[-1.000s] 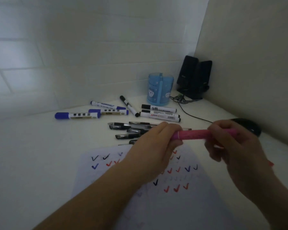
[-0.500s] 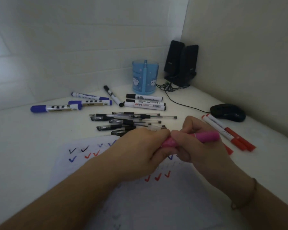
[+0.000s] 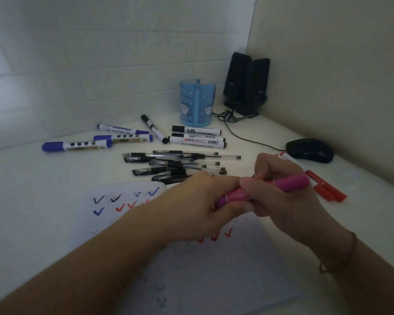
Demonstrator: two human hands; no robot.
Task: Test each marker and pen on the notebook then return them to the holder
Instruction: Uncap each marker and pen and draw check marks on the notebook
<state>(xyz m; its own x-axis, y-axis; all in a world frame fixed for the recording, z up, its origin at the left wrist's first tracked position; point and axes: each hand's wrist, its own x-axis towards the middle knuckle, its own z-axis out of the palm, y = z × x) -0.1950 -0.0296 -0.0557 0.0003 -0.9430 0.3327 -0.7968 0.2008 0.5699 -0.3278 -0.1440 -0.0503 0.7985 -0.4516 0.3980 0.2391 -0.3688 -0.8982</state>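
A pink marker [image 3: 291, 183] is held level above the notebook [image 3: 214, 280], which carries several black, blue and red tick marks. My left hand [image 3: 198, 201] grips its left end and my right hand [image 3: 280, 196] wraps its middle, the two hands touching. The blue holder [image 3: 197, 103] stands at the back near the wall corner. On the desk lie blue markers [image 3: 77, 145], black markers [image 3: 197, 138], a pile of black pens [image 3: 178, 164] and red markers [image 3: 323, 187], partly behind my right hand.
Two black speakers [image 3: 248, 85] stand in the corner with a cable trailing across the desk. A black mouse [image 3: 309, 150] sits at the right by the wall. Walls close off the back and right.
My hands have come together on the pink marker and lowered toward the notebook. The view has tilted down, bringing the red markers and the mouse into sight.
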